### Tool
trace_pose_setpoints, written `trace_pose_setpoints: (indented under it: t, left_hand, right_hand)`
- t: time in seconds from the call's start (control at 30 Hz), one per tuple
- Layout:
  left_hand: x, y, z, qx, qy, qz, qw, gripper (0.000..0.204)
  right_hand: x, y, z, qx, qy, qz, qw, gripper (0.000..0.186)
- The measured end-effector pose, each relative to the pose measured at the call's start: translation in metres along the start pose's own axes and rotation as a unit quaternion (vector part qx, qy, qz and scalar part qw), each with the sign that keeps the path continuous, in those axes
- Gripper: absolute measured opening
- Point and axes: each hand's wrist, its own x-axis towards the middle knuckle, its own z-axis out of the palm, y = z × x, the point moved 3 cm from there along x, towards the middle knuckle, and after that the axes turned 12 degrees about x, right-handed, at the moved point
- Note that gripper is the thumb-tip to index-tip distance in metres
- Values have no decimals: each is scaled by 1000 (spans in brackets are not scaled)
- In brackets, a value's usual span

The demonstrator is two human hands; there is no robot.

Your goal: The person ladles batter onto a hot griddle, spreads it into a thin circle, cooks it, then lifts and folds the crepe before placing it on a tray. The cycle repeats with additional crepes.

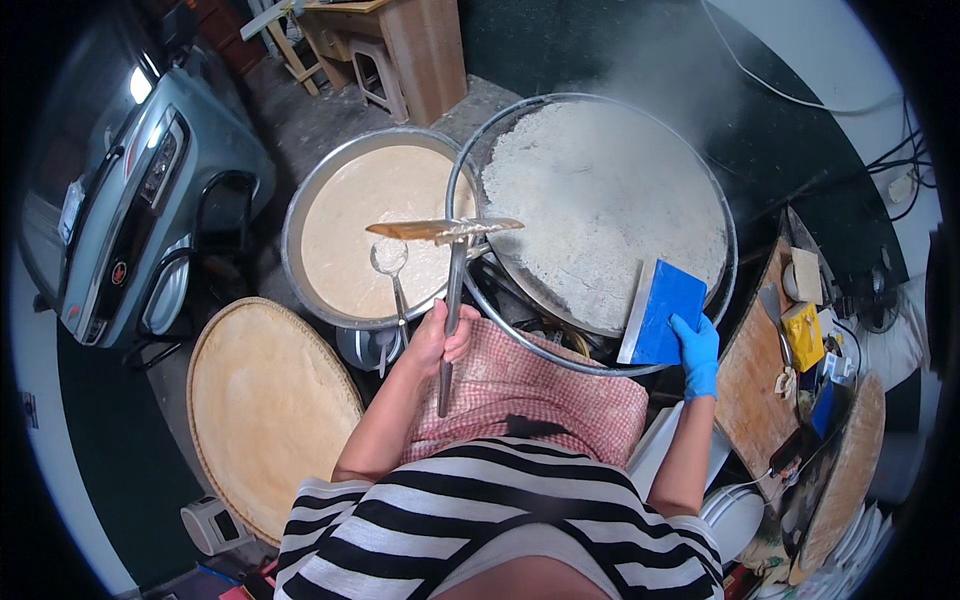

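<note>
My bare left hand (441, 335) is closed on the handle of a T-shaped spreader (412, 229), whose batter-smeared crosspiece is over a wide metal pot (295, 235) of pale batter (340, 210) and the griddle's edge. A ladle (398, 300) rests in the pot. My blue-gloved right hand (697, 355) grips a blue plastic scraper (670, 305) at the right front of a large round griddle (515, 280) covered by a thin, pale, steaming layer (570, 190) and ringed by metal tubing.
A woven round tray (265, 400) lies front left. A light-blue vehicle (160, 230) stands left, a wooden desk (420, 60) behind. Cluttered boards (750, 390) and stacked plates (725, 520) are right. Cables (880, 160) hang along the right wall. A checked cloth (540, 390) covers my front.
</note>
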Motion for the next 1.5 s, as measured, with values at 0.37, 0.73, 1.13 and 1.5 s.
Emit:
trace_pose_setpoints:
  t: [0.37,0.73,1.13,1.5]
  left_hand:
    - [19,6,18,134,-123,-32,983,68]
    - [-1,30,3,225,156,-147,951,52]
    - [-21,21,-22,117,249,-133,952,53]
    - [-14,15,-32,95,259,-124,953,54]
  right_hand:
    - [-26,-41,98,142,-216,186,948,43]
    - [10,-83,83,276,-100,138,946,42]
    - [179,-75,136,-485,-107,-358,790,41]
    - [162,-32,165,-519,-164,-341,766,37]
